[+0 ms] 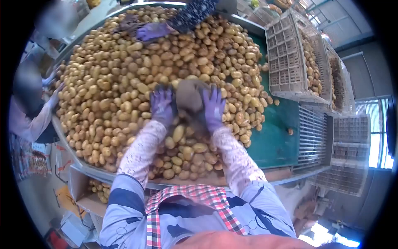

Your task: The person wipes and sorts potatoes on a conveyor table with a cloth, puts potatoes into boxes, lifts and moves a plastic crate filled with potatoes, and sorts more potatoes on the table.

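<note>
Both my hands wear purple gloves and reach onto a large heap of potatoes (112, 89). A brown, rounded cloth-like bundle (190, 96) lies between them on the heap. At its left side is my left hand (162, 103), palm down with fingers spread. My right hand (213, 107) rests at the bundle's right side, its fingers also spread. Dark material shows beside both palms, and whether the hands grip it is unclear. Potatoes surround both hands, with more lying between my forearms.
Another person's purple-gloved hand (152, 31) is on the heap at the top, beside a dark cloth (129, 24). A co-worker (31, 97) stands at the left edge. Crates (286, 56) of potatoes stand at upper right, beyond the green surface (275, 139) and metal bars (313, 137).
</note>
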A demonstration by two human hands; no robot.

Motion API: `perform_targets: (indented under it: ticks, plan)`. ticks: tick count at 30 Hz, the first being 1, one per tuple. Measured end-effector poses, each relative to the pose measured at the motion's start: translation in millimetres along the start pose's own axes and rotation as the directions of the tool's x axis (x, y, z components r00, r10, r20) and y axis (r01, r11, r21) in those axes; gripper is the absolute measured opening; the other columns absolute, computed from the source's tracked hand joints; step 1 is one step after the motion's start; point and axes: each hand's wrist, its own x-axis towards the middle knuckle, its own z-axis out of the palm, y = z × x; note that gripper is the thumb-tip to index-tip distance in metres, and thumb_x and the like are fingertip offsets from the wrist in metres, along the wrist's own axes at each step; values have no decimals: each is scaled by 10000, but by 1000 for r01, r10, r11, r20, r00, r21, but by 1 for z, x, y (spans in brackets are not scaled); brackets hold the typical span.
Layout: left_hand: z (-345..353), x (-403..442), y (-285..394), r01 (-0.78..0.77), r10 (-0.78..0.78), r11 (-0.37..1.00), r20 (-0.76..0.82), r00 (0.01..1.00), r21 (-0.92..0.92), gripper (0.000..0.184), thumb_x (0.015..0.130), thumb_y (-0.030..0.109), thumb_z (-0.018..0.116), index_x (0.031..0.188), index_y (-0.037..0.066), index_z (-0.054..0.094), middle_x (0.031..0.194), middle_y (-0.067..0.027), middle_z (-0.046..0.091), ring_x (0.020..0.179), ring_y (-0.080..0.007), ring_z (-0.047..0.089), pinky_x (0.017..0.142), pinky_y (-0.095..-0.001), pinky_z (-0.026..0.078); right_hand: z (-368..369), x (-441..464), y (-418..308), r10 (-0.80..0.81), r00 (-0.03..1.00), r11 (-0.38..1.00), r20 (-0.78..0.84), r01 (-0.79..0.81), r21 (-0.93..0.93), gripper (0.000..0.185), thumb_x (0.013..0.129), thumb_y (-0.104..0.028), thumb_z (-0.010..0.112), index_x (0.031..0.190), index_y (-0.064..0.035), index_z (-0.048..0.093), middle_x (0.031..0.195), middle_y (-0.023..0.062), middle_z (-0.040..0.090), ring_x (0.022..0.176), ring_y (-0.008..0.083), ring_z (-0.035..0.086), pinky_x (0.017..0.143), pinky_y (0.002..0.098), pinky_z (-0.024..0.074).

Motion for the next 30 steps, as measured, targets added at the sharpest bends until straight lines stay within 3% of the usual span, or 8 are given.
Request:
perform_targets:
  ticks: [8, 13, 17, 19, 24, 26, 27, 30]
  plan:
    - [10, 124, 6, 306, -296, 952, 285, 912, 11, 663, 900, 478, 477, 1480, 251, 250, 1534, -230, 136, 1390, -479, 157, 1106, -620, 92, 69, 215, 43, 328, 943, 915, 61, -333, 226, 673, 855, -448, 555, 1454, -281, 298, 1541, 197, 156, 1401, 437, 170, 1035, 680, 188]
    - [7, 96, 0, 196, -186, 980, 227, 956, -25, 573, 906, 422, 448, 1430, 208, 356, 1514, -241, 176, 1383, -492, 161, 1105, -624, 89, 70, 195, 18, 32, 954, 999, -297, -38, -15, 268, 877, -270, 496, 1052, -167, 671, 1175, 122, 570, 1097, 350, 526, 772, 611, 415]
    - [-1, 17, 12, 61, -52, 987, 62, 997, -149, 432, 906, 324, 446, 1273, 112, 526, 1412, -257, 361, 1303, -441, 332, 1091, -545, 219, 61, 118, 28, -266, 960, 961, -92, 272, 55, 275, 864, -292, 510, 1087, -190, 636, 1195, 79, 577, 1139, 338, 499, 856, 579, 405]
    - [-50, 3, 33, 22, 40, 987, 376, 926, -160, 433, 907, 304, 451, 1282, 96, 510, 1337, -244, 456, 1247, -427, 399, 1050, -489, 300, 7, 75, 27, -175, 984, 925, 15, 159, 345, 292, 833, -280, 555, 1092, -173, 638, 1161, 85, 596, 1114, 331, 523, 858, 524, 432]
    - [-53, -60, 34, -18, 129, 822, 155, 979, -570, 383, 903, 227, 543, 1235, 37, 536, 1154, -193, 587, 1067, -377, 553, 950, -415, 427, -101, -9, 59, 10, 984, 670, 175, -137, 729, 280, 736, -210, 672, 998, -114, 679, 997, 124, 650, 956, 333, 605, 835, 396, 478]
    - [-64, -63, 33, -85, 177, 748, 75, 981, -658, 372, 900, 155, 570, 1242, 15, 528, 1149, -168, 603, 1008, -328, 600, 900, -370, 470, -103, -33, 86, 11, 980, 789, -198, 113, 604, 144, 780, -86, 608, 875, -135, 705, 943, 110, 673, 907, 310, 617, 839, 397, 478]
    - [-36, -71, 28, 208, -133, 369, 170, 976, -906, 333, 896, 78, 582, 1215, -8, 544, 1105, -117, 623, 953, -198, 612, 827, -312, 493, -88, -40, 118, -71, 964, 843, -258, 196, 501, 178, 742, -108, 656, 912, -70, 697, 977, 114, 676, 907, 326, 634, 803, 387, 503]
    - [-68, -25, 44, 152, -155, 517, 83, 984, -842, 277, 905, 92, 567, 1162, -12, 578, 1087, -119, 620, 943, -187, 608, 811, -314, 495, -86, -79, 100, 501, 847, 751, -180, -322, 576, 305, 805, -167, 623, 1084, -46, 625, 1027, 165, 648, 1012, 340, 592, 840, 411, 474]
